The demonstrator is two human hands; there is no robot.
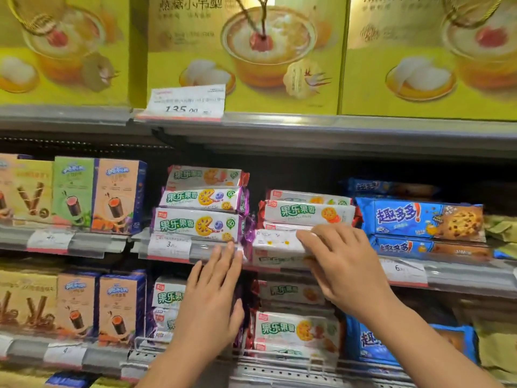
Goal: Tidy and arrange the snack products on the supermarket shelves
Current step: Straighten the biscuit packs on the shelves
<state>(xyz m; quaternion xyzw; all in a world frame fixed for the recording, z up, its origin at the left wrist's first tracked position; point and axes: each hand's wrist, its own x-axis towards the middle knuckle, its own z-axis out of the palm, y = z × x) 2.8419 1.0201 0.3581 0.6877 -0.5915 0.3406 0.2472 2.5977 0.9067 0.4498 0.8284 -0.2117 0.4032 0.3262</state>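
The right hand (340, 264) grasps a white biscuit packet (275, 242) at its right end, fingers curled over its top edge. The packet lies flat at the front of the middle shelf (461, 275), its long axis running left to right along the shelf edge. The left hand (215, 292) is released, straight fingertips touching the packet's left end. Just above the hands sit red-ended packets (307, 214), with purple-ended packets (200, 224) up to the left. Blue cookie packets (422, 218) lie right of the right hand.
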